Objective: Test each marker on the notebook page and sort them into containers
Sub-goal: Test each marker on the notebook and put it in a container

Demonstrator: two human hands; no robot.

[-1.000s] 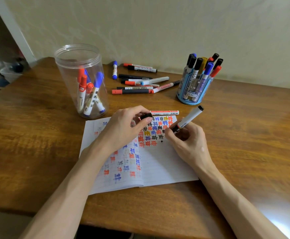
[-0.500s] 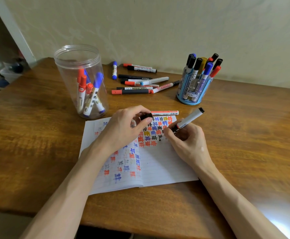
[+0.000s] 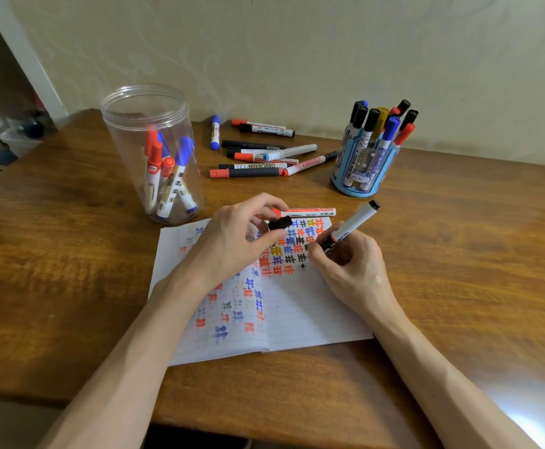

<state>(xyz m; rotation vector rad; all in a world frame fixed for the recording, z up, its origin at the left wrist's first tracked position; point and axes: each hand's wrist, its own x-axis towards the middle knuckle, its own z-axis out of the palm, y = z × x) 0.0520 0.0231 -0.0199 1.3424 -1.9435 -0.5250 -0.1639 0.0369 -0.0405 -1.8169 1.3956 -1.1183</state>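
An open notebook [image 3: 300, 319] lies in front of me, its pages covered with red, blue, black and yellow test marks. My right hand [image 3: 352, 267] grips a white-barrelled black marker [image 3: 352, 223] near its tip, just above the page beside a fresh black dot. My left hand [image 3: 235, 241] pinches the marker's black cap [image 3: 279, 222] over the upper page. A clear plastic jar [image 3: 154, 124] at the left holds several red and blue markers. A blue pen holder [image 3: 362, 176] at the right holds several markers.
Several loose markers [image 3: 258, 157] lie in a pile at the back between the jar and the holder. One red-and-white marker [image 3: 310, 212] lies along the notebook's top edge. A wall runs close behind the wooden table [image 3: 459, 270].
My right hand has shifted the marker slightly; the tip has lifted off the black dot on the page. The left hand keeps the cap in place.
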